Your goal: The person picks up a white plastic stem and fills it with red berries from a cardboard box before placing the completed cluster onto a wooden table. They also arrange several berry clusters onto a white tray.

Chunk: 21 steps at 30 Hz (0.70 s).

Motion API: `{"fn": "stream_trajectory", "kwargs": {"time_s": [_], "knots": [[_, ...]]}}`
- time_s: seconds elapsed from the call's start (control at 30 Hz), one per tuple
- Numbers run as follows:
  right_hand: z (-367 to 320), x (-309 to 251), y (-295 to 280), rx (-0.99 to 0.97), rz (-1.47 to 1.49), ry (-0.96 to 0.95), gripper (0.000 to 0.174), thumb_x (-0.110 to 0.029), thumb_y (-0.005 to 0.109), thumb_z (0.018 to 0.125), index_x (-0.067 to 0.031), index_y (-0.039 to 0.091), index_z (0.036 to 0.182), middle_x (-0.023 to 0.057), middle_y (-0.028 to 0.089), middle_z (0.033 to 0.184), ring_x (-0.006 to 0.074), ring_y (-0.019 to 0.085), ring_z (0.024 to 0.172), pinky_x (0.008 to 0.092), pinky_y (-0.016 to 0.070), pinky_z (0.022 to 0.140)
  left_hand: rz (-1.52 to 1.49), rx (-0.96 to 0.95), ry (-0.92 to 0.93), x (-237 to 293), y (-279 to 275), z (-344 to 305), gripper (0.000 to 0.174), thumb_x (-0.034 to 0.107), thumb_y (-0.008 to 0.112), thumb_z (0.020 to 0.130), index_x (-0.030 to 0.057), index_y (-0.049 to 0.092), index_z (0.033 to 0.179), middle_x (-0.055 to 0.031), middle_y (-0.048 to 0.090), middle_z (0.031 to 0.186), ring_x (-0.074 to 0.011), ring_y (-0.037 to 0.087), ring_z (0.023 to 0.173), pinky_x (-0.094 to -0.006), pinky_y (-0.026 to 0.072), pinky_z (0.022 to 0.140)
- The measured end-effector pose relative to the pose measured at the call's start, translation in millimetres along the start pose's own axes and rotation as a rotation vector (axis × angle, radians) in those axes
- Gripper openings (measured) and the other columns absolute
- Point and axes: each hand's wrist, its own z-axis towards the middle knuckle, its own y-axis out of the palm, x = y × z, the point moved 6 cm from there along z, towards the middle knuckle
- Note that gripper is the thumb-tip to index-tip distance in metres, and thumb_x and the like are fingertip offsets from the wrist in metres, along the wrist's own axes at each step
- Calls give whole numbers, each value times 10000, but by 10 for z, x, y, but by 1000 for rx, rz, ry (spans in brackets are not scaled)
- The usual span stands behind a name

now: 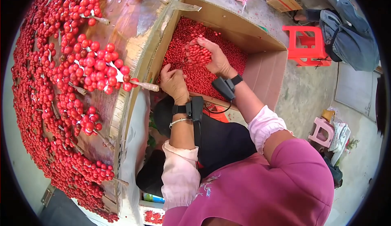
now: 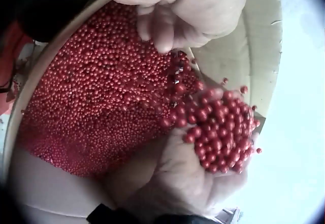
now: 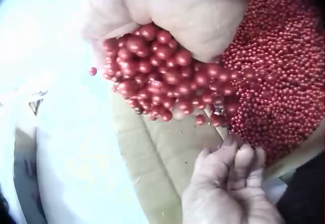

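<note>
A pile of small, shiny, red berry-like beads (image 1: 198, 55) rests in my cupped right hand (image 1: 216, 59), whose fingers curve round it. Several beads hang or spill at the pile's edge in the right wrist view. Beneath lies a thick layer of the same beads (image 1: 179, 38) in an open cardboard box (image 1: 264, 73). My left hand (image 1: 174, 83) hovers near the box's left wall, lower than the right, with fingers loosely bent. In the right wrist view, nothing shows between those left fingers (image 3: 244, 160). Each wrist wears a black camera strap.
Left of the box, a large wooden surface (image 1: 130, 48) bears many red berry sprigs (image 1: 97, 69) on short stems. A red plastic stool (image 1: 305, 42) stands beyond the box, near another person's jeans-clad leg (image 1: 354, 38). A pink stool (image 1: 321, 132) sits at the right.
</note>
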Motion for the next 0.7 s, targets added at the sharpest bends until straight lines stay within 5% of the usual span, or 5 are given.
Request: {"fn": "stream_trajectory", "kwargs": {"time_s": [0.23,0.4,0.5,0.67,0.7], "knots": [[9,-217,254,12,-543,-408,258,-191,442,876,14,554,986,72,559,985,168,538,940,303,430,839,73,-56,113,119,3,-64,377,-73,567,675,-14,521,1044,-79,608,722,-120,522,502,-227,450,497],[0,-173,242,85,-277,-248,282,-199,425,890,25,554,1003,82,568,1001,157,539,928,293,419,841,-1,-78,118,82,29,-35,373,-63,579,676,1,532,1041,-78,607,713,-118,530,529,-229,455,511],[-49,-198,390,15,-730,-410,312,-231,437,891,29,556,1016,87,574,1023,148,543,909,289,425,815,233,-37,340,167,17,-18,362,-47,592,686,9,538,1039,-77,608,716,-114,538,565,-228,461,532],[-130,-289,294,-2,-841,-424,311,-240,452,884,9,561,1036,71,581,1033,136,546,909,289,432,788,182,-50,253,210,14,-61,337,-29,595,706,15,543,1036,-78,605,753,-118,539,588,-225,465,547],[-119,-348,-79,221,-726,-368,315,-257,473,868,-8,570,1035,59,583,1029,145,548,920,289,433,788,111,-53,213,227,11,-80,327,-36,596,706,5,551,1027,-75,613,753,-108,538,576,-216,461,548]]}}
